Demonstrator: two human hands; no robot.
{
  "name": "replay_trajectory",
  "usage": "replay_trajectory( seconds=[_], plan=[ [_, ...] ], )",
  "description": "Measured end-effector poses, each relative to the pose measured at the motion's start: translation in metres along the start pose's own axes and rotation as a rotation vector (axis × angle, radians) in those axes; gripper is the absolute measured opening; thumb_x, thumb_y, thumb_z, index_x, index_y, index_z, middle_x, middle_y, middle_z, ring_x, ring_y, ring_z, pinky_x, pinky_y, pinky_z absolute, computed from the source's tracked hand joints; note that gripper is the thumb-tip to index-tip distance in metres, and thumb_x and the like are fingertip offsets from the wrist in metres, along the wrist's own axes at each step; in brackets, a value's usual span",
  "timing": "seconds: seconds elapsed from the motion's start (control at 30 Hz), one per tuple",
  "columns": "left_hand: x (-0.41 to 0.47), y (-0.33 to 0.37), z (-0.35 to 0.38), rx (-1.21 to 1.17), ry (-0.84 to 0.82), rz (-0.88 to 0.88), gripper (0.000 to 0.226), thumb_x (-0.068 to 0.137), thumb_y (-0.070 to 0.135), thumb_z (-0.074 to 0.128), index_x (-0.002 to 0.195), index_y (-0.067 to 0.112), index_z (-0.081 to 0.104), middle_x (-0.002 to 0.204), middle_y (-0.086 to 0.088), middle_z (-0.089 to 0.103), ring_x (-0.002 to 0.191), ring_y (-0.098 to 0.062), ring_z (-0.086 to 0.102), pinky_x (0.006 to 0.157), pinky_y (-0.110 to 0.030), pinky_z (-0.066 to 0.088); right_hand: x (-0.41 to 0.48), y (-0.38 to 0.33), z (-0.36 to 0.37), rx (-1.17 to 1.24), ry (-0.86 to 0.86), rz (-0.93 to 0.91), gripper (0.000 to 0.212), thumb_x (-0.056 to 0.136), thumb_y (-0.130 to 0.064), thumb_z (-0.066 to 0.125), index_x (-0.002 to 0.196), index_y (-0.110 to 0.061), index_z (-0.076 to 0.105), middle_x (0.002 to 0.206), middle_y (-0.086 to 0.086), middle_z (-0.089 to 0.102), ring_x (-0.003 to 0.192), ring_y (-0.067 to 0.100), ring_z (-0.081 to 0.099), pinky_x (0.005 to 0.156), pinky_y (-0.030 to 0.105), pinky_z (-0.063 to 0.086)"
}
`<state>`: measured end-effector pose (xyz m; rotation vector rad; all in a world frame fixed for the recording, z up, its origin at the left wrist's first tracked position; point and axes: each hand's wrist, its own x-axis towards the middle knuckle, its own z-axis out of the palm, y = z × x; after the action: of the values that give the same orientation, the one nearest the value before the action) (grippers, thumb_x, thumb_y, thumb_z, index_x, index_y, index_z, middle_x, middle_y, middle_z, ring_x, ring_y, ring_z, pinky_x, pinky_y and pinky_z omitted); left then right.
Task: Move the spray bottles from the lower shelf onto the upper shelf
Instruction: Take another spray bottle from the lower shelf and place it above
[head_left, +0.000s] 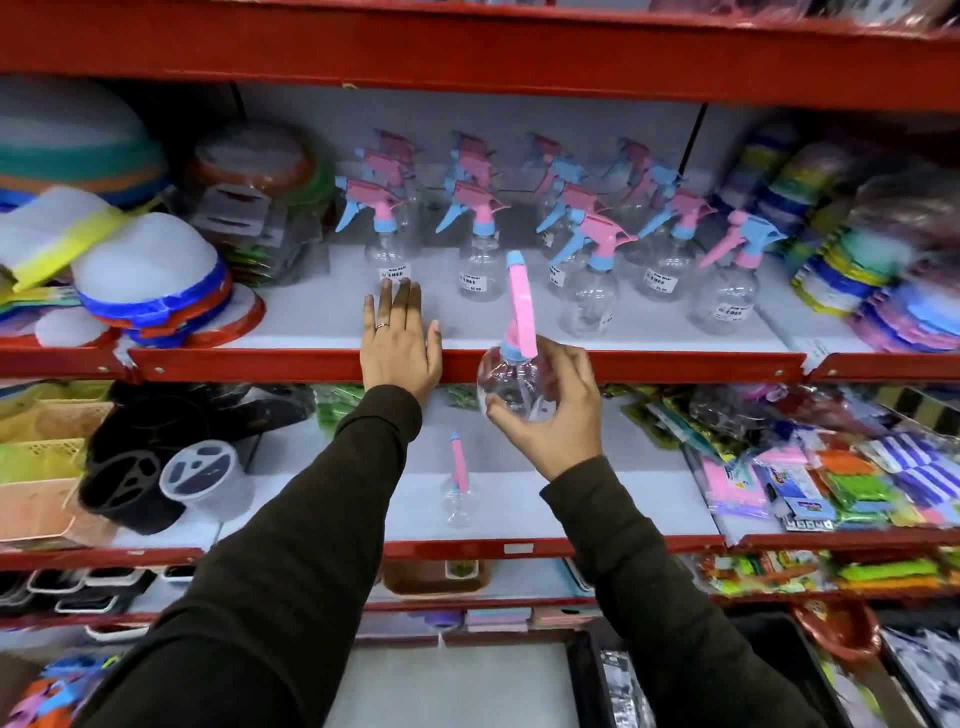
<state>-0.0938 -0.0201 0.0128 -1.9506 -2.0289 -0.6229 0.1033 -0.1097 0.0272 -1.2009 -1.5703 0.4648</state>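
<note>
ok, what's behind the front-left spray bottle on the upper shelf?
Behind the front-left spray bottle, two more pink-and-blue trigger heads line up toward the grey back panel. Their clear bodies are mostly covered by the bottle in front, so labels can't be seen.

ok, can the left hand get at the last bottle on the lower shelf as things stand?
Probably yes. The left hand lies flat and empty on the upper shelf edge, and the lone spray bottle stands in open shelf space below it, nothing around it. The right hand holds another bottle off to the side.
</note>
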Motion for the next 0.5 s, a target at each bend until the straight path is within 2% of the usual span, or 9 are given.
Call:
replay_trajectory(
  seconds=[0.1,0.2,0.3,0.4,0.5],
  plan=[
    [0.001,0.0,-0.001,-0.004,-0.003,0.01,0.063,0.102,0.036,0.021,0.156,0.003,0.024,0.165,-0.012,0.025,0.156,-0.028,0.008,0.127,-0.046,0.003,0.027,-0.013,0.006,0.026,0.037,-0.032,0.067,0.063,-0.04,0.077,0.125,-0.021,0.062,0.111,-0.004,0.054,0.1,-0.007,0.053,0.089,0.001,0.038],
    [0.001,-0.002,-0.001,-0.013,0.003,0.026,0.064,0.101,0.036,0.019,0.155,0.003,0.024,0.165,-0.012,0.024,0.156,-0.029,0.009,0.127,-0.045,0.003,0.052,-0.022,0.018,0.042,0.062,-0.03,0.066,0.062,-0.034,0.081,0.123,-0.027,0.057,0.111,-0.008,0.055,0.101,-0.015,0.05,0.081,-0.002,0.035],
    [0.002,-0.004,0.001,-0.017,-0.001,0.031,0.065,0.1,0.037,0.016,0.156,0.004,0.023,0.165,-0.013,0.022,0.156,-0.028,0.007,0.127,-0.045,0.002,0.073,-0.02,0.031,0.056,0.086,0.009,0.07,0.06,-0.04,0.082,0.12,-0.029,0.049,0.113,-0.007,0.06,0.1,-0.005,0.055,0.078,0.002,0.04],
    [0.003,-0.005,0.004,-0.007,0.001,0.035,0.066,0.1,0.038,0.014,0.156,0.004,0.023,0.165,-0.013,0.023,0.156,-0.029,0.007,0.127,-0.046,0.002,0.087,-0.009,0.042,0.021,0.081,0.051,0.07,0.061,-0.047,0.08,0.119,-0.023,0.048,0.115,-0.005,0.061,0.102,0.009,0.058,0.085,0.018,0.047],
    [0.003,-0.005,0.006,-0.017,0.036,0.037,0.066,0.1,0.038,0.014,0.154,0.003,0.028,0.163,-0.013,0.028,0.155,-0.029,0.012,0.127,-0.046,0.005,0.098,0.005,0.05,-0.031,0.047,0.092,0.067,0.066,-0.044,0.083,0.119,-0.019,0.05,0.116,-0.003,0.063,0.102,0.013,0.059,0.084,0.017,0.042]
  ],
)
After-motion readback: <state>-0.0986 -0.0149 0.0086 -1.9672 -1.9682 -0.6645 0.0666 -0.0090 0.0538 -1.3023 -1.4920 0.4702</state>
